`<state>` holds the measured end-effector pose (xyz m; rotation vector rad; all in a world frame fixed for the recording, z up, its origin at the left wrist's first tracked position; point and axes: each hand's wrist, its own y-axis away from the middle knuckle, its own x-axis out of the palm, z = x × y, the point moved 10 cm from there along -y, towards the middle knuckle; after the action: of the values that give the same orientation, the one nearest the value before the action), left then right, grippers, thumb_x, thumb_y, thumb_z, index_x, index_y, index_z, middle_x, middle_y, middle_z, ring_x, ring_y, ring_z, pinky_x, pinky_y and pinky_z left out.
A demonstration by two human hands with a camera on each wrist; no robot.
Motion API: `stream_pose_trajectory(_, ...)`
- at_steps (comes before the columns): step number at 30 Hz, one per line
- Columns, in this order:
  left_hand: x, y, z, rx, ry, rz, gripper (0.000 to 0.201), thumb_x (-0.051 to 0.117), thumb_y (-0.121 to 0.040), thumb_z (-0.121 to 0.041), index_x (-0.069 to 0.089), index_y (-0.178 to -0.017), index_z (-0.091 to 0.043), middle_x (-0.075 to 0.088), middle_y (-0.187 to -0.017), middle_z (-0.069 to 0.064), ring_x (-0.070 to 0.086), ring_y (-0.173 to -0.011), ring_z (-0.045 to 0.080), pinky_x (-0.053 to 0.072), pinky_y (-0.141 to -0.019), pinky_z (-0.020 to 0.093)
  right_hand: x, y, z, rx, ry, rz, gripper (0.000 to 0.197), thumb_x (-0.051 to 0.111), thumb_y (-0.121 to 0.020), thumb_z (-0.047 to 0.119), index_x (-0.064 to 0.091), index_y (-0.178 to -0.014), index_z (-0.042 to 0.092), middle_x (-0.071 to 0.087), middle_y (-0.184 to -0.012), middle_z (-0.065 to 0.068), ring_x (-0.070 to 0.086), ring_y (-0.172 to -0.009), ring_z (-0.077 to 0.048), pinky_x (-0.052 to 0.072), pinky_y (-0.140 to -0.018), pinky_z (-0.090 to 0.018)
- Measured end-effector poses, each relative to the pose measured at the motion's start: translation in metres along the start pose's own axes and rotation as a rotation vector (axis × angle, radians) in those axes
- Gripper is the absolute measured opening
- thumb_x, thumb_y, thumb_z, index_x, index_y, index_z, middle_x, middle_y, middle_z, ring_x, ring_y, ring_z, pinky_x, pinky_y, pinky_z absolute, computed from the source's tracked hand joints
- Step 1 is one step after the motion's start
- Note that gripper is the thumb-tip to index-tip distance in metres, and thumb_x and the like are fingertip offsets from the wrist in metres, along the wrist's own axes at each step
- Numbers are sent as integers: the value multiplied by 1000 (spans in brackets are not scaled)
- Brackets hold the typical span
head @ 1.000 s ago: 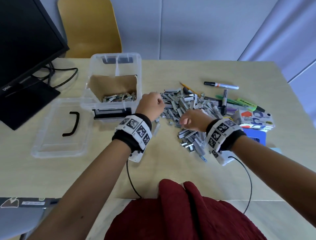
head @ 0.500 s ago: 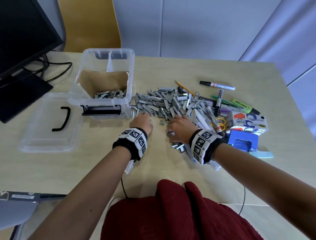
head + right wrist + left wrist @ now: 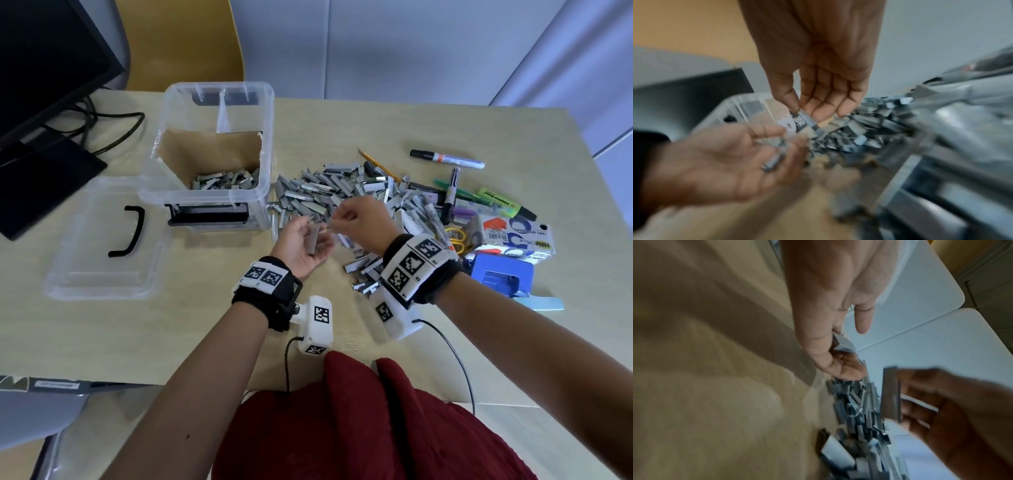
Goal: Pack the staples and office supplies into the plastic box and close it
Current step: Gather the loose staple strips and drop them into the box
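Observation:
The clear plastic box (image 3: 212,192) stands open, lined with brown card, with staple strips (image 3: 226,180) in its bottom. Its lid (image 3: 99,246) lies flat to the left. A big pile of grey staple strips (image 3: 342,193) spreads right of the box. My left hand (image 3: 317,241) is palm up in front of the pile, fingers curled round a staple strip (image 3: 312,240). The left hand (image 3: 835,363) looks the same in its wrist view. My right hand (image 3: 337,222) hovers just above it and pinches another strip (image 3: 807,121) between thumb and forefinger.
Right of the pile lie a black marker (image 3: 445,159), a green highlighter (image 3: 503,205), pens, yellow scissors (image 3: 457,236), a tape dispenser carton (image 3: 513,236) and a blue hole punch (image 3: 500,277). A monitor (image 3: 44,68) and cables stand at the far left, with a chair (image 3: 178,41) behind.
Both hands have risen off the pile's near edge. The left hand turned palm up with a strip in it, and the right hand picked up a strip and brought it over the left palm.

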<state>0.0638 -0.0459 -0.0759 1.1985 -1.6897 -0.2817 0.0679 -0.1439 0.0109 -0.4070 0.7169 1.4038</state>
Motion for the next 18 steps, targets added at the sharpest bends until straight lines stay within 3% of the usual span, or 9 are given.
stream_pose_trajectory(2, 4, 0, 9, -34, 23, 18, 36, 34, -100, -37, 53, -95, -6, 60, -65, 8, 58, -59, 18, 54, -53, 25, 2, -3, 17, -30, -36, 18, 11, 60, -87, 11, 68, -88, 4, 56, -66, 7, 50, -58, 0, 43, -52, -1)
stream_pose_trajectory(5, -1, -3, 8, -30, -58, -28, 40, 29, -101, -37, 54, -86, -11, 60, -52, -1, 53, -42, 9, 44, -42, 14, -3, -13, 25, -48, 11, -3, 13, 57, -87, 8, 69, -89, 2, 65, -77, -4, 55, -63, -7, 45, -56, -5)
stream_pose_trajectory(9, -27, -7, -3, 35, -131, -164, 40, 25, -102, -32, 56, -85, -14, 50, -40, -7, 39, -29, 4, 29, -34, 8, 18, -22, 11, -32, 367, 161, 21, 51, -89, 8, 69, -98, 3, 66, -105, -11, 60, -97, -23, 46, -91, -28)
stream_pose_trajectory(11, -36, -6, -6, 57, -101, -201, 41, 25, -102, -31, 57, -85, -12, 47, -38, -7, 37, -27, 4, 28, -33, 8, 37, -19, 6, -54, 488, 261, 19, 51, -89, 6, 66, -100, 4, 62, -112, -11, 57, -106, -25, 45, -88, -29)
stream_pose_trajectory(14, -42, -4, -8, 95, -23, -223, 40, 27, -101, -30, 56, -83, -9, 48, -39, -6, 41, -28, 4, 33, -34, 9, 56, -13, 9, -119, 607, 337, 19, 46, -85, -3, 60, -87, 9, 59, -110, -16, 57, -103, -30, 46, -82, -33)
stream_pose_trajectory(18, -40, -1, -8, 124, 69, -207, 36, 30, -102, -28, 49, -79, -7, 56, -53, 3, 55, -35, 9, 43, -38, 13, 65, -6, 9, -150, 694, 364, 25, 41, -90, -2, 59, -106, -1, 57, -113, -18, 57, -104, -32, 45, -81, -35)
